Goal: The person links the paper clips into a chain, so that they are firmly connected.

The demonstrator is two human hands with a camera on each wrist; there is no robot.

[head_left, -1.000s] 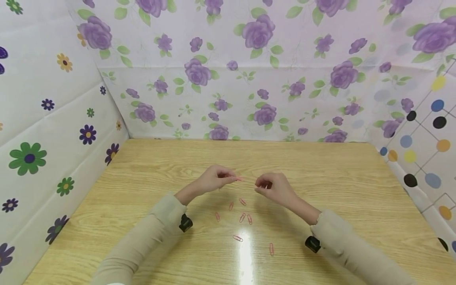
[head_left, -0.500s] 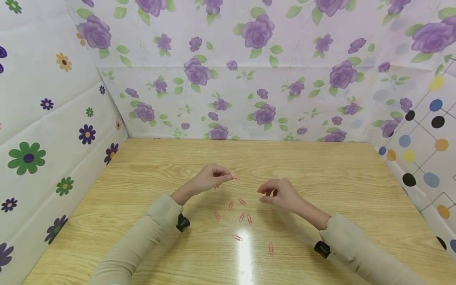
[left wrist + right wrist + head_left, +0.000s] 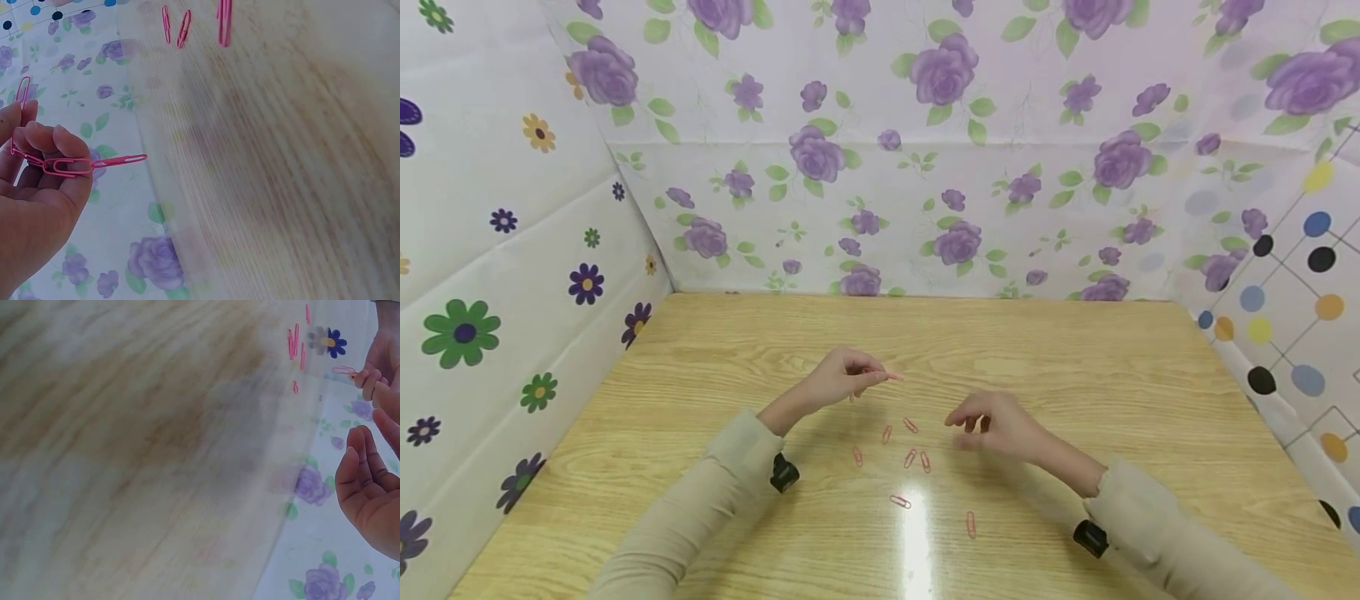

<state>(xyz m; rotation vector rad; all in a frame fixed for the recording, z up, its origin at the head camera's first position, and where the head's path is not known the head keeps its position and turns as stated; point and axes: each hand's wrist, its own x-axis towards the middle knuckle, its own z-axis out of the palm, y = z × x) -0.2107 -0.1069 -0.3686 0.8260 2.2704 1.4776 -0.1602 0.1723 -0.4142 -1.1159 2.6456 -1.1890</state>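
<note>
My left hand (image 3: pixel 837 380) is above the middle of the table, pinching a pink paper clip (image 3: pixel 24 90) between thumb and finger. Linked pink clips form a short chain (image 3: pixel 69 166) that runs across its curled fingers in the left wrist view, one end sticking out past them. To the right, my right hand (image 3: pixel 1002 427) hovers over the tabletop with loosely bent fingers and nothing between them. Between and below the hands lie several loose pink paper clips (image 3: pixel 925 462) on the wood. The nearest one to the right hand's side is a single clip (image 3: pixel 971 524) toward the front.
The wood-grain table (image 3: pixel 715 333) meets a back wall cloth (image 3: pixel 880 192) with purple roses. A flowered cloth (image 3: pixel 550 275) stands at the left and a dotted one (image 3: pixel 1292 333) at the right. Light glares on the table's front (image 3: pixel 917 558).
My right hand has drawn away from the left hand, moving right and toward the front. The left hand shifts slightly left, still holding the clips. The loose clips stay put.
</note>
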